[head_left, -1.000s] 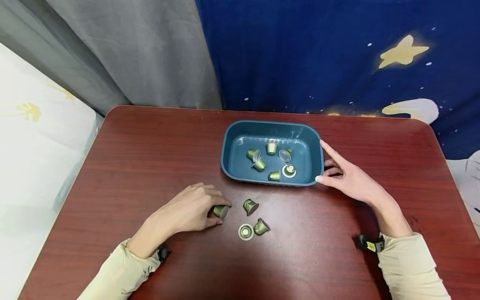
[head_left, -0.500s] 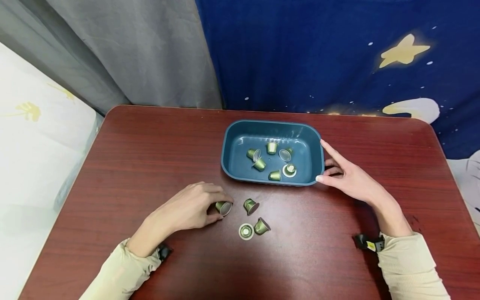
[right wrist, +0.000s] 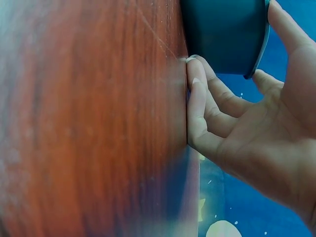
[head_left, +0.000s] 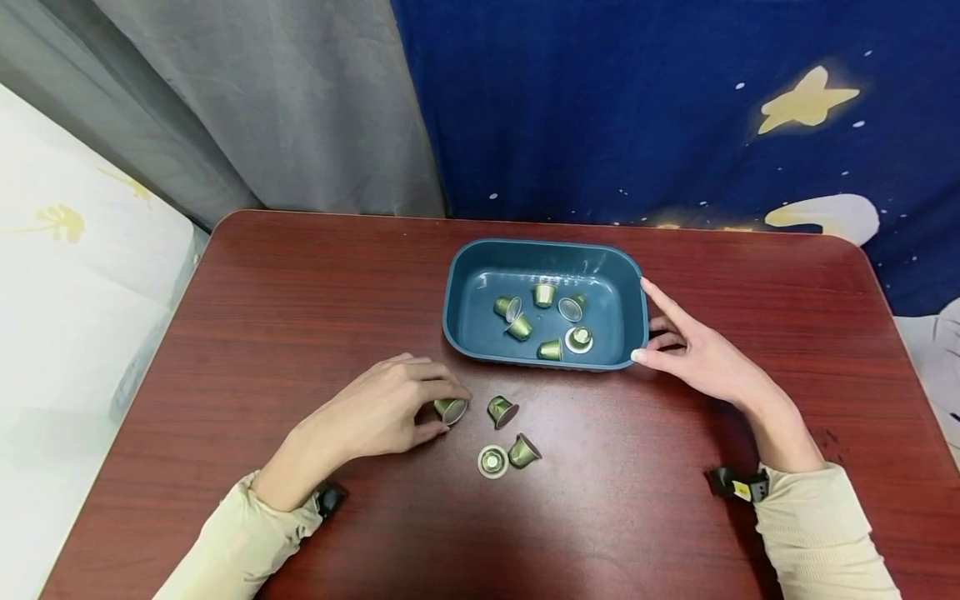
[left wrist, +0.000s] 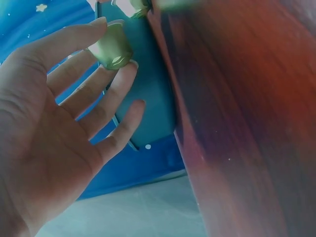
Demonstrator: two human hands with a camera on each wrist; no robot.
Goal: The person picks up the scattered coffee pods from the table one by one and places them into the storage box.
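Note:
My left hand (head_left: pixel 382 408) pinches a green coffee capsule (left wrist: pixel 112 47) between thumb and fingertips, left of the loose ones. In the left wrist view the capsule's foil end faces up and away, and the other fingers fan out below it. My right hand (head_left: pixel 701 358) rests against the right end of a blue plastic bin (head_left: pixel 446 310). Its thumb and index finger are spread along the rim, and in the right wrist view the remaining fingers bend loosely at the tabletop. Several green capsules (head_left: pixel 519 327) lie scattered inside the bin.
Three more capsules sit in front of the bin: one on its side (head_left: pixel 501 412), a tilted capsule (head_left: pixel 523 451) and an upended capsule (head_left: pixel 492 462). The dark red wooden table (head_left: pixel 300 308) has a grey curtain (head_left: pixel 300 108) and a starry blue curtain (head_left: pixel 600 108) behind it.
My left hand has shifted slightly away from me and to the right, carrying the pinched capsule. My right hand, the bin and the other capsules stay where they were.

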